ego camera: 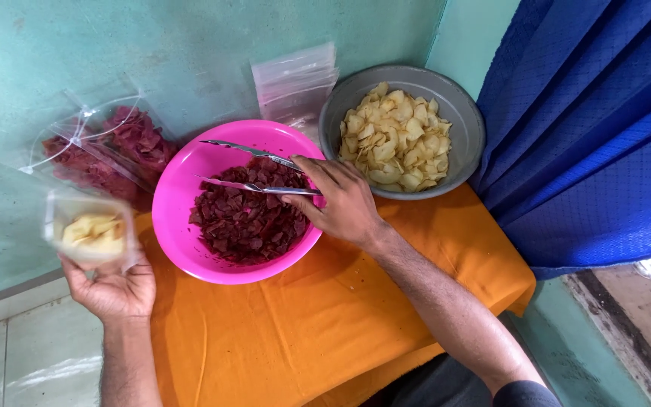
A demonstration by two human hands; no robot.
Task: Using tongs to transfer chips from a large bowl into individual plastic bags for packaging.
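Observation:
My right hand [340, 200] grips metal tongs [250, 167], their open tips hovering over a pink bowl [171, 203] of dark red chips [246, 218]. My left hand [113, 290] holds up a clear plastic bag [92, 230] with pale yellow chips in its bottom, just left of the pink bowl. A grey bowl [465, 120] of pale yellow chips [399, 136] stands right behind my right hand.
An orange cloth [325, 324] covers the small table. Clear bags of red chips [107, 147] lean on the green wall at the left. A stack of empty clear bags [295, 79] lies behind the bowls. A blue curtain [597, 128] hangs at the right.

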